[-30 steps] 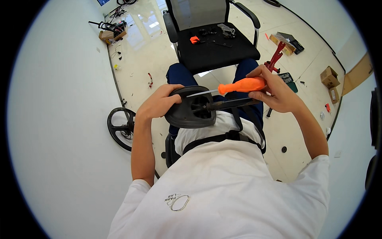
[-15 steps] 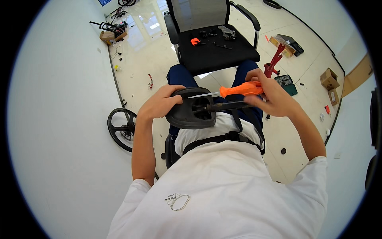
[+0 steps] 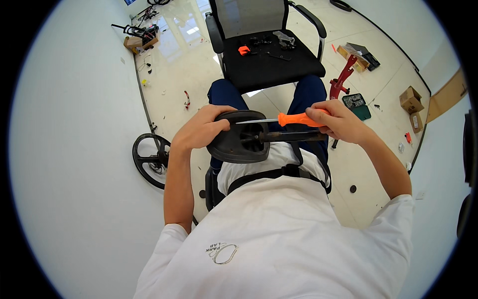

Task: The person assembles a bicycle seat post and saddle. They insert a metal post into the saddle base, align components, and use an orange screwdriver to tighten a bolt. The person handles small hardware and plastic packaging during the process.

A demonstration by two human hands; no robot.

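Note:
A black bicycle saddle lies over my lap, its hollow underside facing up. A dark seat post runs from the saddle's middle toward the right. My left hand is closed on the saddle's left edge, the thumb on top. My right hand is wrapped round the orange handle of a screwdriver. The screwdriver's metal shaft points left across the saddle, with its tip near my left thumb; whether the tip is in a screw cannot be made out. The right-hand fingers are close to the post's far end.
Ahead stands a black office chair with an orange part, small dark parts and a plastic bag on its seat. On the right are a red frame part, a green case and cardboard boxes. A black spoked wheel leans left.
My right hand has shifted its fingers on the screwdriver handle, which has moved slightly right and down. My left hand and the saddle are almost where they were.

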